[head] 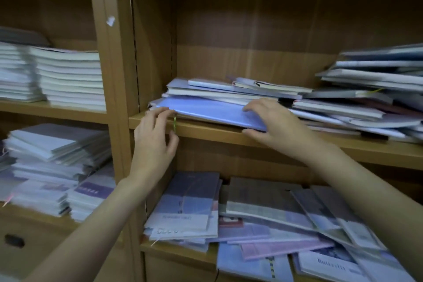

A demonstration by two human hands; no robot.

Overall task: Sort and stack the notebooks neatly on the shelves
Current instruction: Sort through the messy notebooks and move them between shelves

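Notebooks (pixel 240 91) fill the wooden shelving (pixel 297 144), and the middle shelf on the right is where the work is: a loose, slumping heap there, with a taller pile (pixel 377 75) leaning in from the right, probably because nothing has been squared up yet. By contrast the white stacks (pixel 68 78) in the left bay stand level, which looks like the sorted result. On the shelf below, more books (pixel 263 217) lie fanned and overlapping. At the front of the heap sits a pale blue notebook (pixel 210 111), thin, glossy, its near edge jutting over the shelf lip, likely so it can be drawn out. The right hand (pixel 274 126) clamps its right end, fingers curled on top and thumb beneath. The left hand (pixel 153 139) pinches the left corner with its fingertips, steadying that end, I'd guess. A thin green ribbon (pixel 174 124) dangles from that corner.
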